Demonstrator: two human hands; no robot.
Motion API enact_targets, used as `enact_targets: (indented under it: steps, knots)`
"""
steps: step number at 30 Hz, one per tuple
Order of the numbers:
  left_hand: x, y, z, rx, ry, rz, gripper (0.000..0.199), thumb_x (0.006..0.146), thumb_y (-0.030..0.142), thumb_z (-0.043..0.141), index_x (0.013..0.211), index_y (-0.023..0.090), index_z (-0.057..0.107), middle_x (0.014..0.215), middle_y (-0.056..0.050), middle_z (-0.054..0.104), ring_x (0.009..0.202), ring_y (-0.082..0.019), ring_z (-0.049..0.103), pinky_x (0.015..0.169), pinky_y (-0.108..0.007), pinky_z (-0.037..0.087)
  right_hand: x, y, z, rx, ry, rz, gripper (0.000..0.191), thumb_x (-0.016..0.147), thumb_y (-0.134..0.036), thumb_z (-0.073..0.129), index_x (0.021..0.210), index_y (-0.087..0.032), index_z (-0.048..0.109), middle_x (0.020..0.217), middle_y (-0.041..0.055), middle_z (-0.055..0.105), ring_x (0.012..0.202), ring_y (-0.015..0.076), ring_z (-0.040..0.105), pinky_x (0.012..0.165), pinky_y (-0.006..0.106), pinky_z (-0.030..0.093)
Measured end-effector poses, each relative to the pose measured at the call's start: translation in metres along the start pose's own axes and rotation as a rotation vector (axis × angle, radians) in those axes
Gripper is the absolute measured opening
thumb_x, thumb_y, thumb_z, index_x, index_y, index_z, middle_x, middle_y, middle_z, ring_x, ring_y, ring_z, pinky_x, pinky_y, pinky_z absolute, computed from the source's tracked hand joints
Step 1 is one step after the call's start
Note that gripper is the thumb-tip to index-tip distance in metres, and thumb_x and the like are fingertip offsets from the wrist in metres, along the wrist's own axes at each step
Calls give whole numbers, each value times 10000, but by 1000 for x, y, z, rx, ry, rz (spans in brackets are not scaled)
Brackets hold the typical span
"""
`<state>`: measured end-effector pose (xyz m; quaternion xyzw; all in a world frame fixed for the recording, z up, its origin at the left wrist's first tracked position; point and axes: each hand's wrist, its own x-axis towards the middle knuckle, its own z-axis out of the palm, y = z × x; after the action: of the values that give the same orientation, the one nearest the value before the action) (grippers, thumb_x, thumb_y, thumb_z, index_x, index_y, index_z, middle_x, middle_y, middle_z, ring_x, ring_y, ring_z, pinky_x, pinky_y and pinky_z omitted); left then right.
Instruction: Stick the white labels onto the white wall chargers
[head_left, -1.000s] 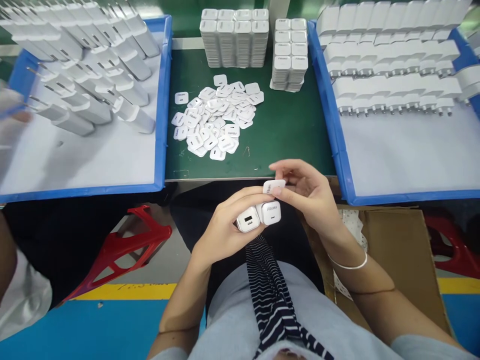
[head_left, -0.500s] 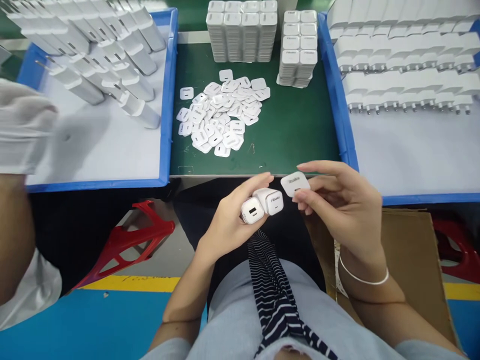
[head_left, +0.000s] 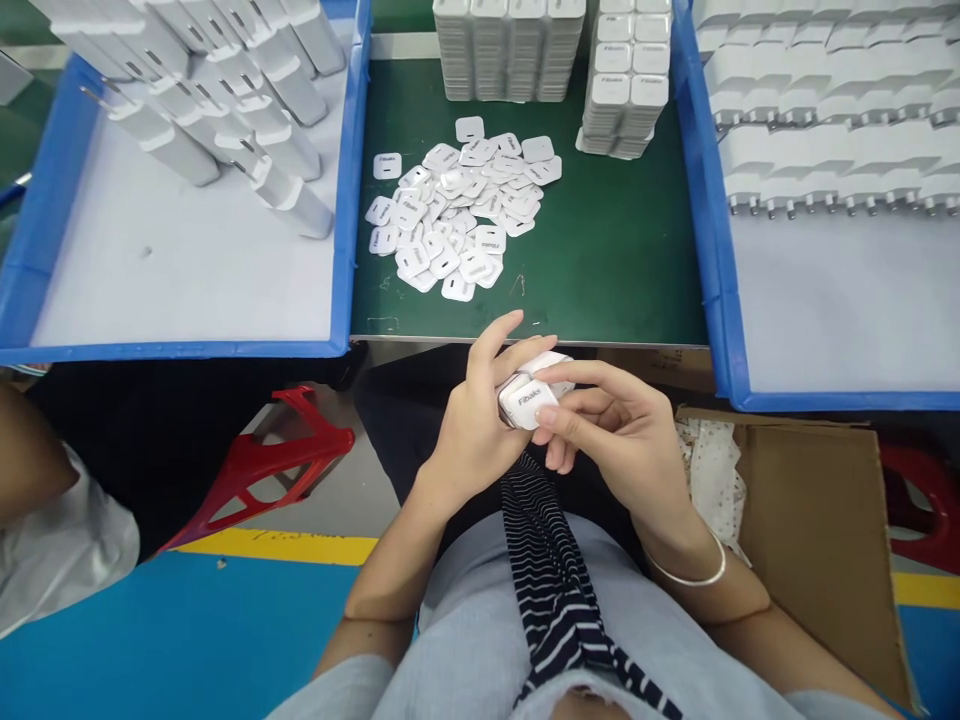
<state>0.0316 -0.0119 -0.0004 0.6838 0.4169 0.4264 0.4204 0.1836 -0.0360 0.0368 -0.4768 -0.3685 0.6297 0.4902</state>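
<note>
Fingers (head_left: 484,350) of the left hand (head_left: 469,425) are wrapped around two white chargers (head_left: 551,362), held side by side just off the near edge of the green table (head_left: 615,250). The right hand (head_left: 622,430), with a white bracelet (head_left: 712,572) at its wrist, grasps a small cover (head_left: 529,400) marked "Fibaks" between thumb and forefinger, over the end of one charger. On the table lies a loose pile of similar covers (head_left: 457,215), with two neat stacks (head_left: 510,50) (head_left: 626,90) behind it. A blue-rimmed tray (head_left: 349,200) at the left carries chargers with metal pins; another blue-rimmed tray (head_left: 712,230) at the right carries rows of them. Below are a red stool (head_left: 277,460), a cardboard box (head_left: 817,540) and, far left, another person's arm (head_left: 30,455).
</note>
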Motion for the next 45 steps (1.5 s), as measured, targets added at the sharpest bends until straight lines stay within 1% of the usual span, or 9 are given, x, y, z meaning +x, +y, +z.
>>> enact_targets:
  steps: [3,8,14,23,31,35,39,43,45]
  knots:
    - [-1,0,0,40,2,15,767,886,275,749,1506,333,300,1417,-69,642,1257,-238,673,1019,-359,589,0,0,0,2,-7,16,217,825,-182,810,1030,-217,752,628,-29,742,439,108,643,416,194,561]
    - [-1,-3,1,61,-3,23,787,897,299,738,1527,308,266,1346,-76,688,1227,-241,690,981,-361,607,1,2,1,-35,-13,33,187,822,-214,812,998,-211,749,622,-27,742,426,117,637,413,216,565]
    - [-1,-4,1,82,-8,44,781,895,237,727,1521,306,265,1367,-70,677,1271,-243,664,1034,-390,586,4,4,0,-64,4,11,211,812,-227,821,1008,-213,744,615,-32,730,427,113,625,402,213,551]
    - [0,-4,2,64,-7,49,767,886,228,733,1503,301,283,1382,-73,668,1292,-242,651,1072,-391,561,5,4,-1,-32,-18,26,189,818,-199,816,991,-215,740,620,-33,738,438,110,632,421,208,555]
    - [-1,-6,3,90,-1,60,726,889,251,733,1485,310,324,1496,-96,566,1278,-254,660,1068,-390,568,5,6,-4,59,-44,46,182,834,-180,807,1000,-220,744,636,-34,752,445,95,643,447,182,566]
    - [-2,-6,3,146,-3,78,655,911,271,705,1469,296,364,1551,-105,498,1282,-255,657,1071,-383,570,5,8,-4,52,-43,32,187,834,-165,805,1008,-214,755,630,-36,749,454,89,648,454,168,569]
    - [-2,-6,3,155,5,84,657,934,271,680,1493,291,334,1522,-108,523,1292,-253,650,1066,-386,579,6,9,-3,34,-40,29,192,829,-159,808,1007,-206,753,624,-38,748,452,85,651,456,156,570]
    - [-2,-8,4,172,25,146,556,925,285,700,1422,241,455,1572,-133,440,1294,-270,648,1076,-375,578,6,8,-3,37,-46,48,231,827,-165,806,1032,-195,705,628,-32,751,448,92,657,447,155,565]
    - [-1,-9,3,179,28,166,531,914,292,716,1391,228,491,1559,-129,449,1287,-275,653,1080,-376,580,6,7,-3,52,-47,65,275,815,-169,814,1032,-198,649,626,-32,754,439,100,659,433,154,558]
